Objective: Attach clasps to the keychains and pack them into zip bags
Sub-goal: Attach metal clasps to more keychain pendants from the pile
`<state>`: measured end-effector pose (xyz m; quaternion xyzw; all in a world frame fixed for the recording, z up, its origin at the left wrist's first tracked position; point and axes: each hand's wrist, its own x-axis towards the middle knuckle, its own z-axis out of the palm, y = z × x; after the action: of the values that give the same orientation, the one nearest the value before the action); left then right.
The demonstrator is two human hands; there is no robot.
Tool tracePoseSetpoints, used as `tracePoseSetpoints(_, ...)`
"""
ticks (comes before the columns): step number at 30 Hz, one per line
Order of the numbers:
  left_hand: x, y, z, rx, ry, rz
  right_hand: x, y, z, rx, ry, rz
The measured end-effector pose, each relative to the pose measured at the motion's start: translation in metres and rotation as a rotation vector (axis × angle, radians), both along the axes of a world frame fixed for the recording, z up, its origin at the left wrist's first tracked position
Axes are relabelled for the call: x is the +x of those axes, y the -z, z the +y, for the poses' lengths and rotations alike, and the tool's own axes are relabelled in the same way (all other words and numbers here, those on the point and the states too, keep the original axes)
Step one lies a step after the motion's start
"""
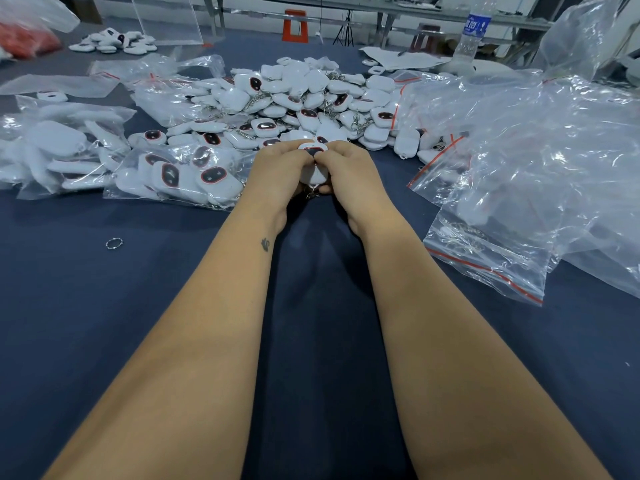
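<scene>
We see one white keychain (313,164) held up between both hands, just above the dark blue bench (104,323) and right at the near edge of the big loose pile. Its dark oval face with the red rim peeks out between the fingertips, and a bit of metal chain (312,192) hangs from its lower end. Our left hand (278,173) curls its fingers round the left side of the keychain; our right hand (348,171) curls round the right side, with the thumbs meeting on top. Whether a clasp is already on the chain we cannot tell, since the fingers cover it.

Just beyond the hands lies the pile of white keychains (294,98), many with chains and clasps showing among them. To the left, touching the pile, sits a filled zip bag (176,178) of keychains, and further left another packed bag (59,150). On the right we find a heap of clear empty zip bags (536,150) with red seal strips; nearest us there, a small zip bag (485,258) holds metal rings. A single loose split ring (114,243) lies on the bench well left of our left forearm. At the far side stand a water bottle (472,29) and a smaller cluster of keychains (114,41).
</scene>
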<state>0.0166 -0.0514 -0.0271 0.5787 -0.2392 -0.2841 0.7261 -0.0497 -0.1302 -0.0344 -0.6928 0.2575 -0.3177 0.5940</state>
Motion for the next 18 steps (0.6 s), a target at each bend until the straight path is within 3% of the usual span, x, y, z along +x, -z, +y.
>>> tracePoseSetpoints(18,0.0001,0.0001,-0.0012,0.015,-0.064,-0.005,0.0012,-0.0005,-0.0015,0.022,-0.009,-0.001)
